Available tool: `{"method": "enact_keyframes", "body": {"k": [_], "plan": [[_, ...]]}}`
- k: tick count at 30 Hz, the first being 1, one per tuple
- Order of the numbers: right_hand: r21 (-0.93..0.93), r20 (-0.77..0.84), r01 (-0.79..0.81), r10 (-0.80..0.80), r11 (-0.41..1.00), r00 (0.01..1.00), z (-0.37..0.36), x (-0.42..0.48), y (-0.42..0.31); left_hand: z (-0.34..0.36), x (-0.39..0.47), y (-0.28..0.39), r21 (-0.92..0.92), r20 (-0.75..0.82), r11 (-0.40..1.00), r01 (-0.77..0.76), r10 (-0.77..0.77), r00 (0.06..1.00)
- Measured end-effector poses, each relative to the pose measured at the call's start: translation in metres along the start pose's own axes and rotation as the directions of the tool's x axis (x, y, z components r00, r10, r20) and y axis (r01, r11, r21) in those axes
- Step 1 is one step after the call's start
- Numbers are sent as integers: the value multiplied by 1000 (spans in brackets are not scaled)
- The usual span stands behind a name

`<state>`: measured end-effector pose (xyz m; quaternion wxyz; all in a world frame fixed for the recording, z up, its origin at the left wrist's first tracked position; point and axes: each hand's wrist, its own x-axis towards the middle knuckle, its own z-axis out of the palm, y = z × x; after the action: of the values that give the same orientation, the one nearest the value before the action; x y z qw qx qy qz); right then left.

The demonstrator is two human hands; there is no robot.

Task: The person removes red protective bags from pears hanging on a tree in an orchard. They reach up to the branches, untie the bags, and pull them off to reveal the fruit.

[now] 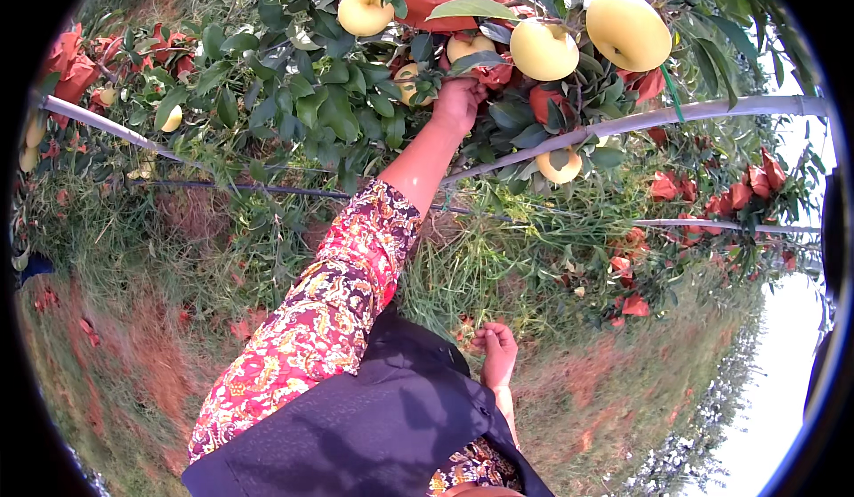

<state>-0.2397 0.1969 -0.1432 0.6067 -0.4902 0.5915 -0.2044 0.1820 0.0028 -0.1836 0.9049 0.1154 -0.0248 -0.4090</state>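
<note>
My left hand (459, 102) reaches up into the apple tree, its fingers curled on a crumpled piece of red paper bag (495, 75). Close above that hand hangs a pale yellow apple (469, 47), partly behind a leaf. Another yellow apple (412, 84) is just left of the wrist, half hidden by leaves. To the right, a large bare apple (544, 50) and a bigger one (628, 30) hang from the branch. Low in front of my body, my right hand (499, 355) has its fingers loosely curled in, with nothing visible in them.
A pole (600, 125) crosses below the fruit, with a green tie (672, 93) on it. Under it runs a dark hose (293, 190). Red bags (70, 70) hang at left, and more red bags (740, 193) at right. Grass (460, 283) covers the ground below.
</note>
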Motion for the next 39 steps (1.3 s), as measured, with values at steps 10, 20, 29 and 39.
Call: {"method": "enact_keyframes", "body": {"k": [10,20,29,39], "plan": [[15,40,41,-42,999,998,6,7,-2,28,-9,-3,96,-183,993,-66,83,980],[56,52,45,-48,997,998,11,2,0,24,-6,-1,400,-185,914,-72,157,970],[54,85,48,-53,997,995,15,1,-1,-5,1,1,1000,5,-22,1,274,962],[58,138,70,-77,996,987,28,3,-4,8,-51,24,982,-3,179,-56,313,950]]}}
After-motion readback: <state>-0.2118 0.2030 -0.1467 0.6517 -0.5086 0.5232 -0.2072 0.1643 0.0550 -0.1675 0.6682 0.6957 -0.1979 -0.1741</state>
